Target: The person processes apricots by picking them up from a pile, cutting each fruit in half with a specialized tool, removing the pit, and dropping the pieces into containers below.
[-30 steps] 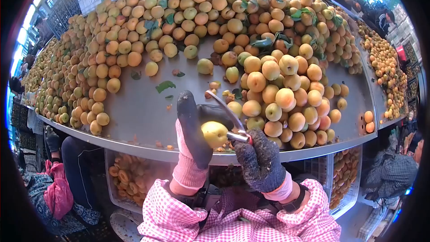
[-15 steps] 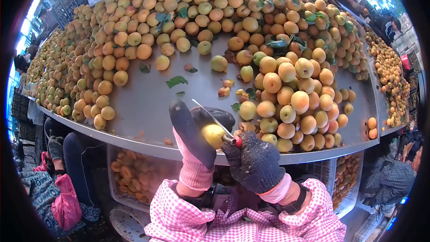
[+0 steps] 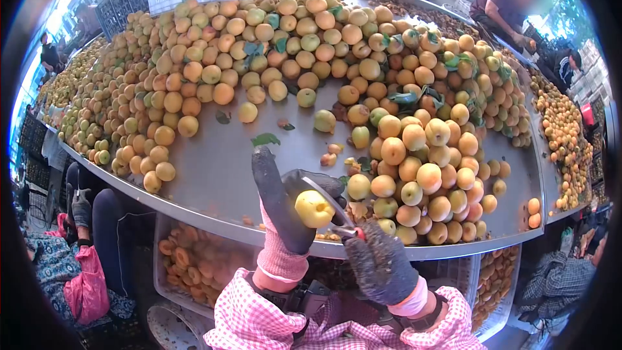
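Note:
My left hand, in a dark glove with a pink cuff, holds a yellow apricot in its palm, with the fingers curled behind the fruit. A dark dent shows on the apricot's right side. My right hand, gloved in worn black, grips a small knife by its red handle. The knife's blade slants up and left, right at the apricot. Both hands are over the near edge of the metal table. Close to my right hand is a mound of whole apricots.
A large heap of apricots covers the back and left of the table. Leaves and fruit scraps lie on the metal. Under the edge stand crates of apricot halves. Another person works at the far right; a gloved hand shows at left.
The knife has moved from the apricot's upper side round to its right side. My right hand has shifted right and down. The apricot has turned, showing its dent. The camera view has tilted up slightly.

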Demonstrator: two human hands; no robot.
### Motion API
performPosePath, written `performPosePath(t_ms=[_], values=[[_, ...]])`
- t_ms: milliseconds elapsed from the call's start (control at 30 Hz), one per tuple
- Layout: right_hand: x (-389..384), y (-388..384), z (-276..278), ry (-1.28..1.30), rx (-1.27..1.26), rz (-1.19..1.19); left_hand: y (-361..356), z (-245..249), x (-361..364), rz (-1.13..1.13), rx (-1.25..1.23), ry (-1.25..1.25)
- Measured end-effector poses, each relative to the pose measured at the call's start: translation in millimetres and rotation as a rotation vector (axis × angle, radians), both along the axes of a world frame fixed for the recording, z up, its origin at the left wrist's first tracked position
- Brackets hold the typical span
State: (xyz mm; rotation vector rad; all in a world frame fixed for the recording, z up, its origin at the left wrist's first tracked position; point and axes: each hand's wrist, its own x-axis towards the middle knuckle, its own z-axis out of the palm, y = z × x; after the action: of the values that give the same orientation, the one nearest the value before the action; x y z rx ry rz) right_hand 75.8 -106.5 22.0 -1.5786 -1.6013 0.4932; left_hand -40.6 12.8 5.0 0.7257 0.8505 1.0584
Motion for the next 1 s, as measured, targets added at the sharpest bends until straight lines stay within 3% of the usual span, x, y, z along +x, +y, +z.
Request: performPosePath(t_ms=[200, 367, 467, 567, 633, 667, 700, 733, 767, 800, 867, 1000], values=[[-7.0, -4.7, 7.3, -0.154, -0.218, -0.074, -8.4, 16.0, 0.1, -0.103, -0.065, 0.021], [-8.0, -0.2, 3.0, -0.111, -0.292, -0.089, -10.6, 5.5, 1.6, -0.131, 0.194, 0.172], [-5.3, 5.9, -12.1, -0.035, -0.091, -0.105, -6.1, 11.3, 2.2, -0.166, 0.104, -0.052], [3.2, 4.2, -9.8, 0.006, 0.046, -0.225, -11.3, 1.1, 14.1, -0.186, 0.604, 0.373], [11.2, -1.8, -13.9, -0.031, 0.073, -0.26, -17.9, 1.7, 19.1, -0.387, 0.342, -0.012], [11.8, -5.2, -13.9, 0.082, 0.008, -0.255, -19.9, -1.0, 19.7, -0.499, 0.092, -0.355], [11.0, -7.5, -12.3, 0.195, -0.058, -0.242, -24.6, 5.7, 21.8, -0.485, 0.127, -0.292], [9.9, -8.5, -10.6, 0.312, -0.127, -0.225, -24.4, 3.0, 24.8, -0.459, 0.142, -0.387], [10.4, -5.8, -6.8, 0.238, 0.028, -0.229, -23.3, -1.8, 26.6, -0.429, 0.154, -0.479], [12.6, -5.8, -5.1, 0.18, 0.029, -0.19, -22.7, -4.9, 26.5, -0.395, 0.167, -0.572], [23.0, -10.3, 3.3, 0.147, -0.038, -0.103, -10.1, 15.3, 7.8, -0.415, 0.293, 0.119], [47.3, -18.0, 11.2, 0.107, -0.26, 0.105, 5.2, 21.9, -4.3, -0.597, 0.238, 0.118]])
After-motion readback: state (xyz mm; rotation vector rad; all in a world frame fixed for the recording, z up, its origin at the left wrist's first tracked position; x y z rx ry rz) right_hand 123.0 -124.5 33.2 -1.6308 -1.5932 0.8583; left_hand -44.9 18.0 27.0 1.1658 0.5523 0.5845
